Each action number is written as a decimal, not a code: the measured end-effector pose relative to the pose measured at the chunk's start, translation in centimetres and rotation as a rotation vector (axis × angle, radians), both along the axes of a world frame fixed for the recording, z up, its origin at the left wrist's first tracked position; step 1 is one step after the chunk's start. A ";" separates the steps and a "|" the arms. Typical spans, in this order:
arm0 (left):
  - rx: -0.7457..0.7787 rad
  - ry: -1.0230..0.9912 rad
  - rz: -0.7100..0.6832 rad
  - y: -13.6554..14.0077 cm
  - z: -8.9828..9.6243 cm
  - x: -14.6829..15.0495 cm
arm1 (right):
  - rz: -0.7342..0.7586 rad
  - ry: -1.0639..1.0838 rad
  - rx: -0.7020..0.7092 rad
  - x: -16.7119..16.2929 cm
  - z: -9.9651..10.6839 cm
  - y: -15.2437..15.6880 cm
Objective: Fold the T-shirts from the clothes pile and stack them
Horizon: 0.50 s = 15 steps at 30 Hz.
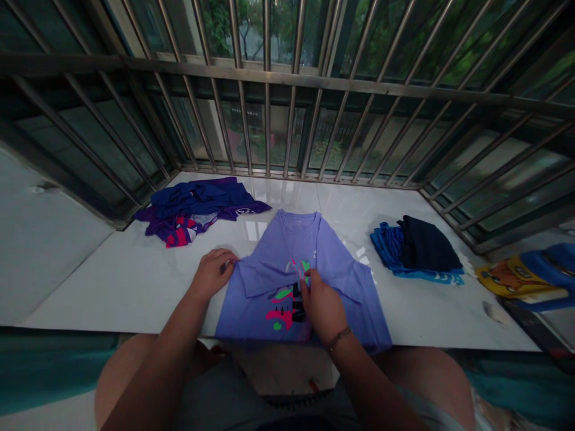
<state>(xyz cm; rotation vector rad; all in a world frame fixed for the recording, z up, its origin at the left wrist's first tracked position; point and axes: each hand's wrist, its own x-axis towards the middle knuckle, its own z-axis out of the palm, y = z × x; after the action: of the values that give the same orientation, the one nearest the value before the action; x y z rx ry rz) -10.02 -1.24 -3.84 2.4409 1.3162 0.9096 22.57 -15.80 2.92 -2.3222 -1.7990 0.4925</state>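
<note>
A white sill [135,287] bears a purple shirt [287,257], a rumpled pile [197,206], and folded clothes [417,248].

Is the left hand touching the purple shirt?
Touching. The head view shows the left hand with its fingers pinching the folded edge of the purple shirt on the white counter; no gap shows between them.

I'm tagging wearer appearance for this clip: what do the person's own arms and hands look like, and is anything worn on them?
Both forearms are bare, with no sleeves in view and no gloves. The right hand has a thin dark bracelet around its wrist. The left hand and its wrist show nothing worn. No rings can be made out.
</note>
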 end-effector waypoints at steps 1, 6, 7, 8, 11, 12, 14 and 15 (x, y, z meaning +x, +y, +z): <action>-0.006 -0.005 0.013 0.0 0.1 -0.1 | -0.007 0.006 0.011 0.9 -0.1 -0.9; 0.016 -0.022 0.076 -0.4 0.7 0.7 | -0.037 0.021 0.042 6.0 -1.4 -5.6; 0.025 -0.021 0.060 -0.6 0.9 1.3 | -0.041 0.016 0.052 6.8 -1.7 -6.3; 0.031 -0.018 0.031 -0.9 1.2 2.2 | -0.044 0.011 0.061 7.4 -2.0 -7.0; 0.026 0.021 -0.109 -1.7 2.1 5.8 | -0.024 -0.001 0.098 8.1 -2.3 -7.6; 0.016 0.050 -0.157 -1.9 2.4 7.2 | -0.004 -0.005 0.115 7.9 -2.3 -7.4; -0.011 0.129 -0.242 -2.1 2.8 10.1 | 0.058 -0.028 0.149 7.3 -2.0 -6.4; -0.027 0.176 -0.275 -2.1 2.8 11.4 | 0.093 -0.049 0.161 6.9 -1.8 -5.7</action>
<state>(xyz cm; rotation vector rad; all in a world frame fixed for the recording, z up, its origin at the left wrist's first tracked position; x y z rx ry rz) 1.40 -3.35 -1.00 2.6439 0.9978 0.6165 29.51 -21.50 1.17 -2.1695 -1.8988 0.2933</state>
